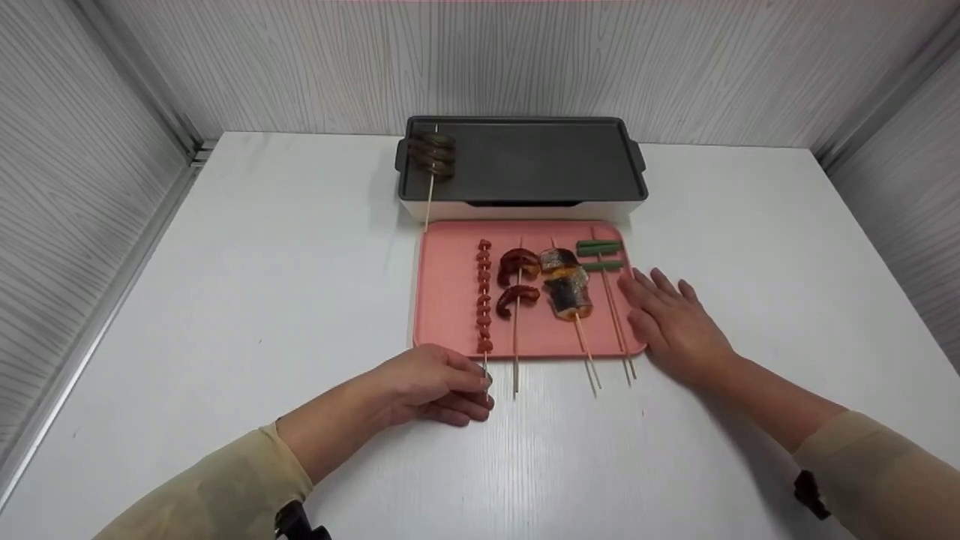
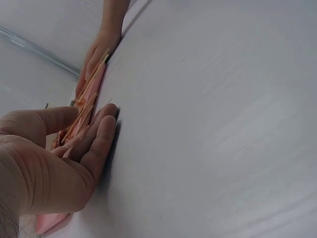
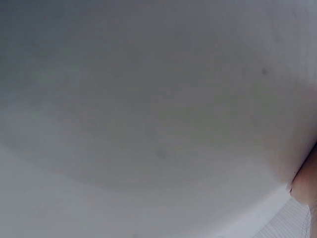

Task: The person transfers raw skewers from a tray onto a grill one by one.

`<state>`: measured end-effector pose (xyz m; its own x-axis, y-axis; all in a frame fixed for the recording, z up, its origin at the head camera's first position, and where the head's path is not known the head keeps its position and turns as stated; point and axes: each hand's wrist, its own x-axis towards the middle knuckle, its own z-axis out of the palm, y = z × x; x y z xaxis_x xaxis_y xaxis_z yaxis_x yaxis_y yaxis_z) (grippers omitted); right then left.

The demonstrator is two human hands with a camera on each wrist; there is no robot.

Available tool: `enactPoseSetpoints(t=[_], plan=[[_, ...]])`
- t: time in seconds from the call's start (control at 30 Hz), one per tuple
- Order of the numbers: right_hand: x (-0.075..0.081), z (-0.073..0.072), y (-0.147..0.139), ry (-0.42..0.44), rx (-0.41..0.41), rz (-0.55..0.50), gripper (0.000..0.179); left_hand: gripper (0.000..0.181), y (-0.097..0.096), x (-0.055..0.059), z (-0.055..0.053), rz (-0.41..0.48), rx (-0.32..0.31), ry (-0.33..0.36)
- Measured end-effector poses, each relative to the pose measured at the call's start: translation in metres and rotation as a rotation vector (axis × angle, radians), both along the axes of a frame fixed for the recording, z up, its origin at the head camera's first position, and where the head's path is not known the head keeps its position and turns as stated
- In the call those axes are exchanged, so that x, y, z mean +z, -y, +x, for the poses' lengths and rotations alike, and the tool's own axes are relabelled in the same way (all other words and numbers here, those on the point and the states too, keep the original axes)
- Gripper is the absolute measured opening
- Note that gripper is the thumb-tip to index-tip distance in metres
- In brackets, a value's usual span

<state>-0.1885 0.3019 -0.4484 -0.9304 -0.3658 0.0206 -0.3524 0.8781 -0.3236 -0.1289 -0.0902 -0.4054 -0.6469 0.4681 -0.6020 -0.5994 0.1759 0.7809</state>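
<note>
My left hand (image 1: 442, 386) is at the bare stick end of a skewer of small red pieces (image 1: 484, 300), just off the front edge of the pink tray (image 1: 446, 292). In the left wrist view, the left hand (image 2: 59, 153) shows a straight thumb apart from the other fingers, which lie low by the table. My right hand (image 1: 679, 330) rests flat with fingers spread at the tray's right edge. Also on the tray are a skewer of dark red tentacle pieces (image 1: 517, 266), a silvery fish skewer (image 1: 568, 292) and a skewer of green pieces (image 1: 598, 247).
Behind the tray stands a dark grill plate (image 1: 540, 161) on a white base. A brown skewer (image 1: 433, 155) lies on its left side, the stick reaching over the front edge. White table (image 1: 285, 262) surrounds both, with pale wood-grain walls (image 1: 525, 60) behind and at the sides.
</note>
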Motion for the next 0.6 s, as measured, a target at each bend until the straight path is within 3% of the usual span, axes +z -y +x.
enactPoseSetpoints(t=[0.2,0.6], plan=[[0.001,0.0002,0.0001,0.01,-0.001,-0.002,0.061,0.023,-0.0026,-0.002,0.0002,0.022,0.007,0.0],[0.0021,0.0023,0.0005,-0.008,0.005,-0.014,0.06,0.024,0.0009,0.0058,-0.0005,0.038,0.033,-0.013]])
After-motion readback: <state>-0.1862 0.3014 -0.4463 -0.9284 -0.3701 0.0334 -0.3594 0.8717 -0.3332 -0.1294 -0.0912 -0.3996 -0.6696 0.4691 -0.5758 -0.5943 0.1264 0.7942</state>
